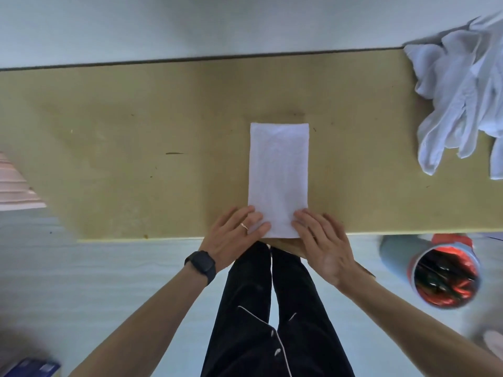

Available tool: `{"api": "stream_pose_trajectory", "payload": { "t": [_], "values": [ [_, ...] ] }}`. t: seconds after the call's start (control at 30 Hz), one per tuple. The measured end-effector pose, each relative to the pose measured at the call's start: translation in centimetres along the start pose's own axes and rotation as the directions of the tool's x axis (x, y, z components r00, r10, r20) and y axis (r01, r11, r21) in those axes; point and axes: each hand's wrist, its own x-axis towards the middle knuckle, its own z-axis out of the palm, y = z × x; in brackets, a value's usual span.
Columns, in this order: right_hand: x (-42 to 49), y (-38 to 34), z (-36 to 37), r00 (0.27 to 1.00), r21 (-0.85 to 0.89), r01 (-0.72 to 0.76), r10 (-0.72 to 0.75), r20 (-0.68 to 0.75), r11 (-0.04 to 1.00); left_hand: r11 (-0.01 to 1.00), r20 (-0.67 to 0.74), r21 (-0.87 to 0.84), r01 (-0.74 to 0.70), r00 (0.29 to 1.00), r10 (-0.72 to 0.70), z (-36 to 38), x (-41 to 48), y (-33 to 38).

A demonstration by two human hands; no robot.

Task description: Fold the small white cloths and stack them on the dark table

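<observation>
Left hand (239, 231) and right hand (324, 240) press the near end of the folded cloth (279, 170), fingers (254, 220) straight, slightly spread.

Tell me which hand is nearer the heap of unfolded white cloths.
Right. The right hand rests on the near right corner of the folded cloth, closer to the heap; the left hand rests on its near left corner, farther off.

A plain indoor room, likely a home, is suggested: a worn tan table (136, 118) is set against a bare pale wall (190, 23), a pale floor (109, 268) is seen below its near edge, and a bin (446, 278) lined in red is kept under its right end.
</observation>
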Motion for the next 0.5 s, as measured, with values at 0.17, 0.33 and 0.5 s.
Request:
{"api": "stream_pose_trajectory", "payload": {
  "t": [0.17,0.33,0.5],
  "values": [
    [-0.1,-0.3,0.2,0.999,0.035,-0.042,0.043,-0.031,0.998,0.999,-0.057,-0.008,-0.037,0.998,0.037,-0.8,0.1,0.3],
    [0.5,0.3,-0.9,1.000,0.113,-0.012,0.014,-0.024,0.994,0.993,-0.055,-0.114,-0.012,0.998,0.006,-1.1,-0.1,-0.1],
    [2.1,0.6,-3.5,0.985,0.338,-0.150,0.110,0.135,0.929,0.857,0.127,-0.436,0.276,0.961,-0.245,-4.5,2.1,-0.1]
  ]
}}
